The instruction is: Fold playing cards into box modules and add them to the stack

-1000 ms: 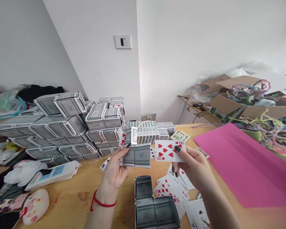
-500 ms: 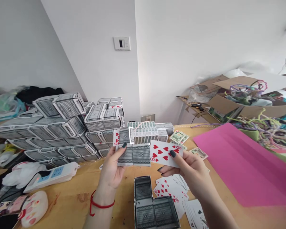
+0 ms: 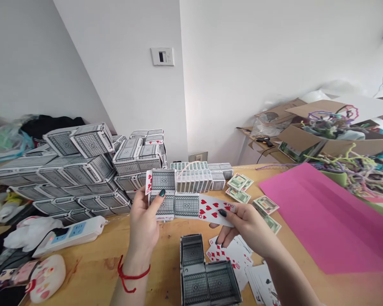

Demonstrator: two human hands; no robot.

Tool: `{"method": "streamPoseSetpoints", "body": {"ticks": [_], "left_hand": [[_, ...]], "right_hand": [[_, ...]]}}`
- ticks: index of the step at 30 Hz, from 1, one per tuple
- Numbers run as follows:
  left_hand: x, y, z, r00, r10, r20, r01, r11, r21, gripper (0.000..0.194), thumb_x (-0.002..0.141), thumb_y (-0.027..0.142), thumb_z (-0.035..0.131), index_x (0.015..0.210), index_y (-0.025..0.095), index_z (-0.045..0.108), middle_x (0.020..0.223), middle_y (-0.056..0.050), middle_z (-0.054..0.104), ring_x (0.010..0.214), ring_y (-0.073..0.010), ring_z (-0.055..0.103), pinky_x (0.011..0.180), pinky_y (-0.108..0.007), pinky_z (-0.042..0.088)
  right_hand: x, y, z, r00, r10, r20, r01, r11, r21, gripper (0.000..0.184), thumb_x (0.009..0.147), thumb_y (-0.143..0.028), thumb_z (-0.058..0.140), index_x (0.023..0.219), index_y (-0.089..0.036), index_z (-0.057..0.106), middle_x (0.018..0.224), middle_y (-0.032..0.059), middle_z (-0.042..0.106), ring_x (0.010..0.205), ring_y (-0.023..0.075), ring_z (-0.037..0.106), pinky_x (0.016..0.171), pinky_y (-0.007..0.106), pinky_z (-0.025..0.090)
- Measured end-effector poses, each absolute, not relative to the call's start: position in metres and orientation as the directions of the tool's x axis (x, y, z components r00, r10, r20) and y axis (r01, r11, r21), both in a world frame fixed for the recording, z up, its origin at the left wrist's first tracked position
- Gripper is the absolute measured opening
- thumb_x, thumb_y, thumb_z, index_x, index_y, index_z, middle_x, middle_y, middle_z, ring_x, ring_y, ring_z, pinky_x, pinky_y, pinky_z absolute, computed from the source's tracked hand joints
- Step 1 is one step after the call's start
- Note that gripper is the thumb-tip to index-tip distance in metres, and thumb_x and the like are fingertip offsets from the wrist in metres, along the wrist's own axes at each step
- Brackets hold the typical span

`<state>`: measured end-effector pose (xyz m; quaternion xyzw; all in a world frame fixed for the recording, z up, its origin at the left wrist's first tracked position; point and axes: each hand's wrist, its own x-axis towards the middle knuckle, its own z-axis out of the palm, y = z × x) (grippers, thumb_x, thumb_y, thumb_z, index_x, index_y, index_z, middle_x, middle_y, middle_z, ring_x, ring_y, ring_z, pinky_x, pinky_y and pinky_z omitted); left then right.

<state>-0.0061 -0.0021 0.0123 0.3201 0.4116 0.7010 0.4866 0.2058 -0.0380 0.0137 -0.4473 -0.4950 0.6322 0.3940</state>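
Note:
My left hand (image 3: 148,212) grips an L-shaped piece of joined playing cards (image 3: 187,205), its patterned grey backs facing me, thumb across the front. A ten of hearts (image 3: 148,182) sticks out at its left edge. My right hand (image 3: 242,221) pinches an eight of hearts (image 3: 214,209), face towards me, its left end meeting the right edge of the piece. Whether that end is tucked in behind cannot be told. Below on the table stands an open L-shaped box of folded cards (image 3: 194,287). Loose face-up cards (image 3: 230,255) lie beside it, partly under my right hand.
Stacked card blocks (image 3: 92,170) fill the table's left back. Green card squares (image 3: 239,182) and a pink sheet (image 3: 325,221) lie to the right. A power strip (image 3: 72,233) and a white round object (image 3: 47,278) are at the left. A cardboard box (image 3: 332,146) holds yarn.
My right hand has moved left and slightly down, bringing the eight of hearts against the piece and tilting it. My left hand has shifted slightly left with the piece.

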Motion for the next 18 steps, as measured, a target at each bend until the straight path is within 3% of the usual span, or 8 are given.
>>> {"method": "streamPoseSetpoints", "body": {"ticks": [10,18], "left_hand": [[-0.003,-0.003,0.011,-0.270,0.963,0.017,-0.418,-0.133,0.898,0.040,0.057,0.022,0.076,0.093,0.021,0.057,0.088,0.001,0.067,0.082,-0.0158,0.062,0.078,-0.027,0.045],[-0.002,-0.003,0.012,-0.283,0.959,0.008,-0.400,-0.125,0.908,0.041,0.056,0.022,0.076,0.093,0.021,0.057,0.087,0.002,0.066,0.081,-0.0155,0.061,0.076,-0.025,0.045]], "right_hand": [[0.208,-0.032,0.004,-0.303,0.933,-0.197,-0.055,-0.223,-0.973,0.037,0.075,-0.049,0.056,0.066,-0.013,0.055,0.061,0.0077,0.069,0.040,0.0140,0.062,0.038,0.023,0.050],[0.207,-0.030,0.000,-0.319,0.925,-0.207,0.014,-0.213,-0.977,0.040,0.079,-0.049,0.050,0.061,-0.013,0.057,0.044,0.0016,0.064,0.031,0.0109,0.056,0.034,0.019,0.044]]}}
